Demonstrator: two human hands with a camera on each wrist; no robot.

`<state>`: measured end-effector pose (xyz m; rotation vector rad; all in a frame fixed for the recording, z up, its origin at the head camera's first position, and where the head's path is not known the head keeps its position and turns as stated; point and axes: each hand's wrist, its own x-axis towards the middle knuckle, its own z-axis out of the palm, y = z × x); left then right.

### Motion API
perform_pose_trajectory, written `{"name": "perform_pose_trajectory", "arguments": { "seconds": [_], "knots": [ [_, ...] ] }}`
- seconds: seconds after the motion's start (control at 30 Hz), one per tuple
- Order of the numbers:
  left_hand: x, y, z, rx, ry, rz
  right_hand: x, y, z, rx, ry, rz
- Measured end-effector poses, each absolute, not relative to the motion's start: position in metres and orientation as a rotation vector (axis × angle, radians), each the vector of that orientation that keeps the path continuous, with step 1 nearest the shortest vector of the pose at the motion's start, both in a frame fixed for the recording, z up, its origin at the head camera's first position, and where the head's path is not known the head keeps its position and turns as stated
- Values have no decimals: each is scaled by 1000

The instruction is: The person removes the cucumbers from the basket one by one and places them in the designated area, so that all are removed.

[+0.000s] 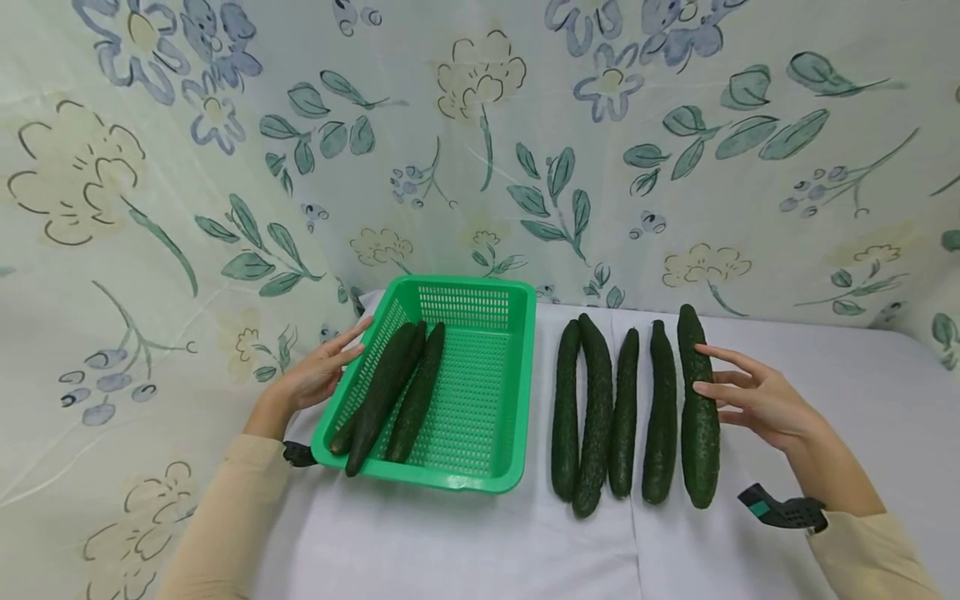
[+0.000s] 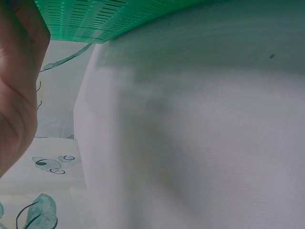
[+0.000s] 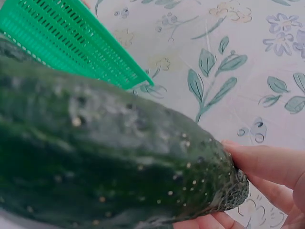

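Note:
My right hand [image 1: 765, 400] holds the rightmost cucumber [image 1: 699, 417] of a row on the white cloth, its fingers and thumb against the upper half. Seen from the right wrist, the bumpy dark green cucumber [image 3: 105, 157] fills much of the view, with the thumb [image 3: 267, 160] on one side near the end and fingertips [image 3: 209, 222] below. At the left, my left hand [image 1: 318, 375] rests with extended fingers against the outer left side of a green plastic basket [image 1: 528, 375]. Several cucumbers [image 1: 416, 392] lie lengthwise in the basket's left half.
Between the basket and my right hand, more cucumbers [image 1: 596, 417] lie side by side on the white cloth [image 1: 465, 550]. A flower-patterned curtain [image 1: 420, 183] hangs behind and to the left. Each wrist wears a dark strap [image 1: 787, 510].

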<state>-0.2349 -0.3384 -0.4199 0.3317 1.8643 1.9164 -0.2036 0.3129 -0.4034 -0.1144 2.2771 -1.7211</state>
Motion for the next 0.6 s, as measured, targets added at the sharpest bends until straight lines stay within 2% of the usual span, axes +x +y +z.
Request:
{"name": "perform_pose_trajectory", "arguments": {
  "seconds": [0.6],
  "knots": [
    [-235, -338, -423, 323, 1839, 1950, -208, 333, -418, -31, 2326, -1698]
  ]
}}
